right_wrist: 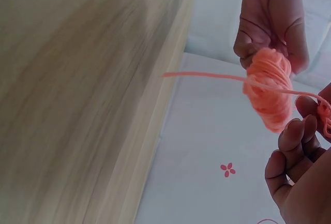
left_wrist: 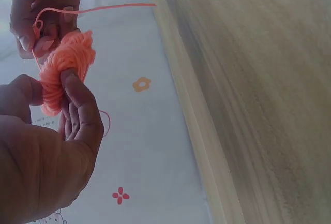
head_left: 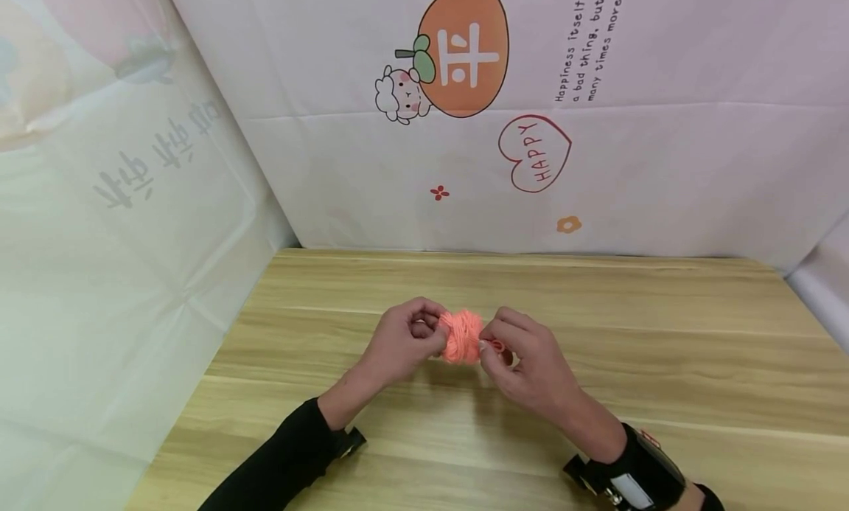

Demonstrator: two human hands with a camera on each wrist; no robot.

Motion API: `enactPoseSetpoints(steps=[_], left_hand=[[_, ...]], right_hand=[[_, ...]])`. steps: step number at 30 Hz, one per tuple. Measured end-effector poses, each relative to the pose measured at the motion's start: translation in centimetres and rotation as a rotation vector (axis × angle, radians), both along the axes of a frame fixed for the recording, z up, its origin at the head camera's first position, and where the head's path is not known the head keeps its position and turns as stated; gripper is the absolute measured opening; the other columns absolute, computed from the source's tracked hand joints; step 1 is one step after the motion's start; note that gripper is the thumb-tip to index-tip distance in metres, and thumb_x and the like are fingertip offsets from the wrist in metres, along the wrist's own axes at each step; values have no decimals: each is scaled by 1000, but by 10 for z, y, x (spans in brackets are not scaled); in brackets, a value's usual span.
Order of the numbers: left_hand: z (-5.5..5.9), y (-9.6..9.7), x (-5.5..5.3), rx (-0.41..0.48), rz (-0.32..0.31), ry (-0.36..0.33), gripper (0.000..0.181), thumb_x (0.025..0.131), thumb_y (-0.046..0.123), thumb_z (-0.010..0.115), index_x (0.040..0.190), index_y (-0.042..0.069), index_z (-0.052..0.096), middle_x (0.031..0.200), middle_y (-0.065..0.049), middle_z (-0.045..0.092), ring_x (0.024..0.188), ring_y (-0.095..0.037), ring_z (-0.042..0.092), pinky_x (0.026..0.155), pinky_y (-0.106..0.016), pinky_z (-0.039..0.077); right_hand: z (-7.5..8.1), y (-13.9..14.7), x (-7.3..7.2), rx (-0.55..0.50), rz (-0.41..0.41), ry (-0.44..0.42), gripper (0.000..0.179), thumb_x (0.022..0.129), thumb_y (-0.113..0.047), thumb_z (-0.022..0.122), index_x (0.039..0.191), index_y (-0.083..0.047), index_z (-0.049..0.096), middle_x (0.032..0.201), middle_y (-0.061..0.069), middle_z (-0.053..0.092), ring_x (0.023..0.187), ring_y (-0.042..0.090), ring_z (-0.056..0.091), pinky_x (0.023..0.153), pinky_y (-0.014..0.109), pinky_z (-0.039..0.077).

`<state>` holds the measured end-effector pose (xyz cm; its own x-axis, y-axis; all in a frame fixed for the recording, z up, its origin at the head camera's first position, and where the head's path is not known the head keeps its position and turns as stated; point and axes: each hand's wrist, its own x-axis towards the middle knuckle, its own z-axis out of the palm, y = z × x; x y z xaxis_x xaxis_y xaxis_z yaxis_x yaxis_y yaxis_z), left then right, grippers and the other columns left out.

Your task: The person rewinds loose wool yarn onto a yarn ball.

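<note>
A small bundle of coral-pink yarn (head_left: 462,337) is held up between both hands over the table. My left hand (head_left: 406,339) pinches its left end between thumb and fingers, as the left wrist view shows with the yarn bundle (left_wrist: 70,69) in the grip. At the bundle's right side, my right hand (head_left: 530,356) pinches a looped strand of the same yarn. In the right wrist view, the looped yarn (right_wrist: 324,114) sits at the right fingers, and a loose yarn tail (right_wrist: 207,75) sticks out straight past the bundle.
Beneath the hands lies a wood-grain table (head_left: 411,452). Behind it hangs a white printed sheet (head_left: 332,179), with another pale sheet (head_left: 133,275) along the left side. A black strapped device (head_left: 646,467) is worn on the right wrist.
</note>
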<state>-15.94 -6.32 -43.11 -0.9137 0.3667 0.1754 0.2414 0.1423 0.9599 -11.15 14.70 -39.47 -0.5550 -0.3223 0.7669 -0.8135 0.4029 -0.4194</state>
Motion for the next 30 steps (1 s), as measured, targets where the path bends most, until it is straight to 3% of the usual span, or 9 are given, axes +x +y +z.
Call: enactPoseSetpoints(steps=[7,12,17,22,26,30], left_hand=[[7,-1,1,192,18,11,27,91,9,65,117,5,66,95,-18,62,75,-28,67,67,-50,56],[9,-1,1,281,1,-33,26,91,7,66,117,-1,65,98,-21,61,79,-31,68,72,-46,57],[11,0,2,354,-19,-17,26,91,4,66,116,-3,64,100,-21,61,80,-31,68,73,-45,57],[12,1,4,402,-51,44,27,91,0,64,117,-7,62,104,-22,63,85,-30,67,74,-45,57],[13,1,5,425,-64,73,27,91,-2,63,117,-9,61,107,-21,63,88,-29,67,75,-44,57],[12,2,6,407,-67,92,26,91,-2,63,116,-8,61,104,-19,63,87,-28,67,74,-44,57]], right_hand=[[-17,3,-7,22,-12,-20,24,79,5,64,75,-17,59,72,-9,43,57,7,40,45,10,30],[-32,6,-13,49,-20,-46,20,85,-1,64,79,-20,60,74,-12,43,60,7,41,46,16,34],[-34,6,-14,51,-30,-80,18,88,-5,62,81,-21,63,75,-12,45,59,7,42,45,20,37],[-26,6,-10,42,-35,-144,18,89,-3,64,83,-20,66,76,-10,49,60,7,44,45,23,40],[-10,5,-3,8,-23,-193,21,86,3,66,82,-17,68,74,-6,51,61,9,46,48,20,38],[6,3,4,-7,-1,-283,21,86,6,66,82,-14,67,76,-1,56,66,11,50,53,24,43]])
